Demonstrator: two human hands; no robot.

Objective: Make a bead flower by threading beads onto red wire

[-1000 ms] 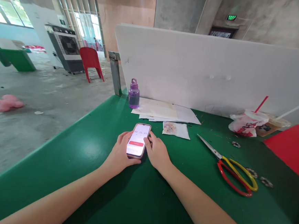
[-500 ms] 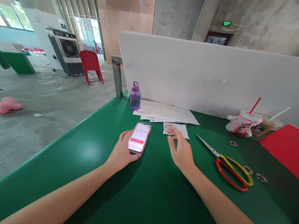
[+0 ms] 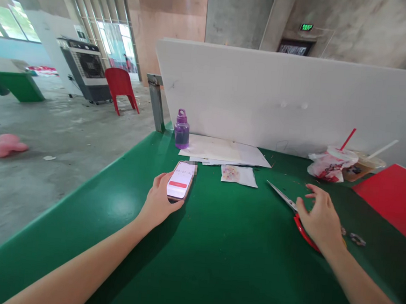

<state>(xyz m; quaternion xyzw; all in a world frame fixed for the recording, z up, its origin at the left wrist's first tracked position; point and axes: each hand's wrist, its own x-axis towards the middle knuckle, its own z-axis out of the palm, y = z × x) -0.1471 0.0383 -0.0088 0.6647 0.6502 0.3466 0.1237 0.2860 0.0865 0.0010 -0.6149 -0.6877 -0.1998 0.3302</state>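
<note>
Nearest my viewpoint, the right hand (image 3: 320, 217) is over the scissors (image 3: 291, 204), thumb and fingers spread and loosely bent; I can't tell whether the tips touch anything. I'd expect the scissors to be stiff and fairly weighty, best taken by the loops, clear of the points. The shiny blades point away and left across the green tabletop (image 3: 216, 256); the red loop is partly covered. Right of that hand, a small ring (image 3: 359, 241), seemingly beaded, looks light enough for a fingertip pinch.

The left hand (image 3: 158, 202) wraps the phone (image 3: 179, 180) from its left side, thumb at the near edge. I judge the phone firm and light, its glass slick and breakable, so I'd grip the long edges. It is face up, left of the packet (image 3: 239, 176), its pale lit screen showing digits above a red bar.
</note>
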